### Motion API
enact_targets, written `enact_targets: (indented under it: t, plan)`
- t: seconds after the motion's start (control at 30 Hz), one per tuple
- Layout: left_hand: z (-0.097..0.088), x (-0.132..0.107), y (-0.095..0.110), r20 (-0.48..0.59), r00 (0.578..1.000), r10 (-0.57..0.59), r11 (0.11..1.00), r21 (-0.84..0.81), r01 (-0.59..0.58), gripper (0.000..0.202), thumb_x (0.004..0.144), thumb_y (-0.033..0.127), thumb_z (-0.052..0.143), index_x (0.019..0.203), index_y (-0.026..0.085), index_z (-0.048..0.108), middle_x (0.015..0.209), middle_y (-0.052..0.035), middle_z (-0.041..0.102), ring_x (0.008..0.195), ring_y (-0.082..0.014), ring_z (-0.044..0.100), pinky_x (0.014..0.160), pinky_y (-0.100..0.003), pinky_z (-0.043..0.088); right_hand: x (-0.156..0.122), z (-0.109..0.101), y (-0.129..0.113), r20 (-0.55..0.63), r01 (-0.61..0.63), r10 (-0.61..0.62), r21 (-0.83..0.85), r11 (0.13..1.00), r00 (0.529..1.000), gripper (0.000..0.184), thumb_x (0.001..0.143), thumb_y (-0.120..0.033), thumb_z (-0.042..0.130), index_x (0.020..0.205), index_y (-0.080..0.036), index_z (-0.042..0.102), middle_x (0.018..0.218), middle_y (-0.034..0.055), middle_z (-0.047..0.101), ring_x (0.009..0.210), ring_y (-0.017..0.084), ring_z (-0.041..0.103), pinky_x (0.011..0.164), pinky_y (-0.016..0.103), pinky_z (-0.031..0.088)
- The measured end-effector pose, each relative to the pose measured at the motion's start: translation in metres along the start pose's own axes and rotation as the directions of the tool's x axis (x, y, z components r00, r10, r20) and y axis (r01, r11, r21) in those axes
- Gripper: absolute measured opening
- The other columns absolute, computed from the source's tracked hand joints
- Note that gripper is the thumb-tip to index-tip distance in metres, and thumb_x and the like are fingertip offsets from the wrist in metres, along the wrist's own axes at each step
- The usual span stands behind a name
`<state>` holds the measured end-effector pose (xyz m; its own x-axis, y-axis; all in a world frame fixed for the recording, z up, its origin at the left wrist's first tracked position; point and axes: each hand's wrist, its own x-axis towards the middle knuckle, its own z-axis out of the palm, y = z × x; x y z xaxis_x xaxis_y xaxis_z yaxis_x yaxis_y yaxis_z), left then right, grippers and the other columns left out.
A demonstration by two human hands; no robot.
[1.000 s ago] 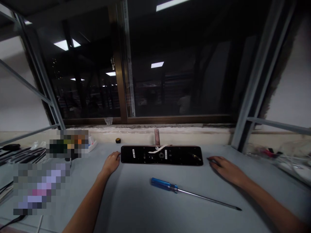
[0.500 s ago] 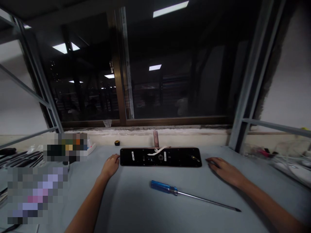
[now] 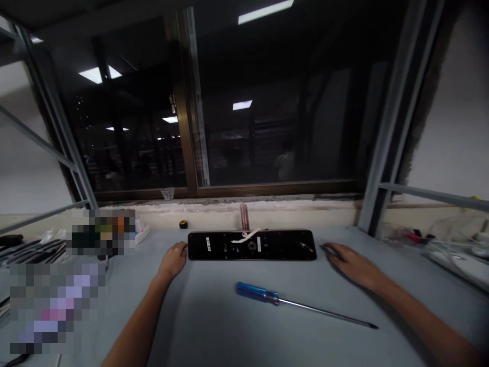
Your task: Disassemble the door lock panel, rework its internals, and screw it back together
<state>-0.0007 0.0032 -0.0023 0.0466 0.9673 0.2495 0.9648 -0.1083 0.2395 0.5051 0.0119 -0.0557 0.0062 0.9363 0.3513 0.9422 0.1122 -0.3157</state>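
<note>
1. Fingers of the left hand [image 3: 173,261] are lying together, loosely stretched, at the left end of a long black panel [image 3: 273,247]; cannot tell whether they are touching it.
2. Panel is lying across the table [image 3: 214,326], between the hands, a white strip [image 3: 248,236] running over its far edge.
3. Copper-coloured tube [image 3: 244,217] is showing just behind the panel.
4. Blue-handled screwdriver [image 3: 273,297] is lying in front of it, tip pointing right.
5. Right hand [image 3: 353,265] is resting on the table, fingers slightly apart, just beside the panel's right end.
</note>
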Motion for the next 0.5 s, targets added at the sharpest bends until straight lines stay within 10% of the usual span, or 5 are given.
enact_targets:
  t: [0.5]
  plan:
    - [0.0008,0.0003,-0.0007,-0.002,1.000,0.011,1.000,0.008,-0.011,0.033,0.082,0.011,0.035,0.108,0.017,0.056,0.116,-0.0078,0.059,0.110,-0.0169,0.051,0.096,-0.028,0.033,0.0007,0.0010,-0.0008,-0.005,0.007,-0.008,-0.019,1.000,1.000,0.039,0.075,-0.036,0.034,0.099,-0.020,0.060,0.106,0.0084,0.064,0.098,0.023,0.059,0.088,0.034,0.043]
